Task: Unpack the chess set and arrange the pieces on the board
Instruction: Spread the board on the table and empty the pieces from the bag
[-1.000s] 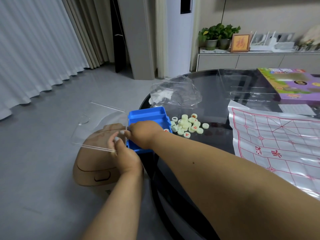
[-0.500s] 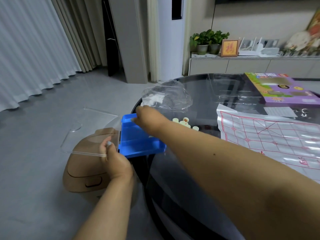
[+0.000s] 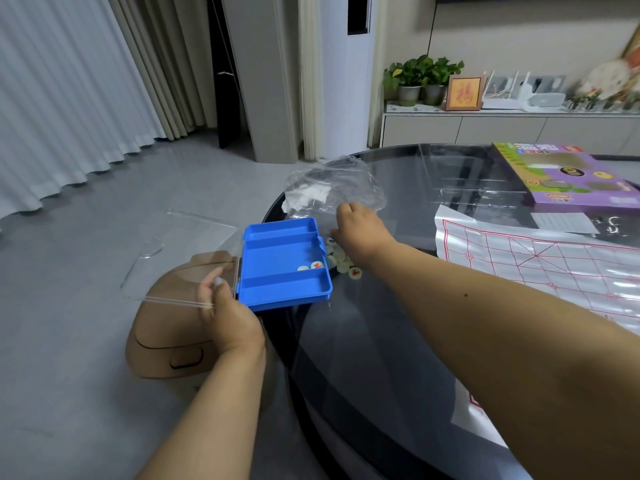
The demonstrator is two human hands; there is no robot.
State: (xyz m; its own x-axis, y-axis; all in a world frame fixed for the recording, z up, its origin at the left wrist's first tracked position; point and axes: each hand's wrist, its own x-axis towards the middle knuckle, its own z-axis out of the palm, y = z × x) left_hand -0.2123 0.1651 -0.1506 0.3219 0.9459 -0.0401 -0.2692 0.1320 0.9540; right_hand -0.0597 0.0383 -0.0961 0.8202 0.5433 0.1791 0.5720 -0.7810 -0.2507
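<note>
Two pieces (image 3: pixel 310 266) remain in the blue tray (image 3: pixel 284 265), which overhangs the table's (image 3: pixel 381 341) left edge; most pieces (image 3: pixel 341 259) lie heaped just beside the tray's right wall. Left hand (image 3: pixel 231 315) pinches the clear lid (image 3: pixel 180 258), swung open off the table. Right hand (image 3: pixel 360 230), fingers curled, reaches over the heap; whether it holds a piece cannot be told. Board sheet (image 3: pixel 540 265) lies unfolded toward the right edge, bare where visible: unpacking nearly done, arranging not begun.
</note>
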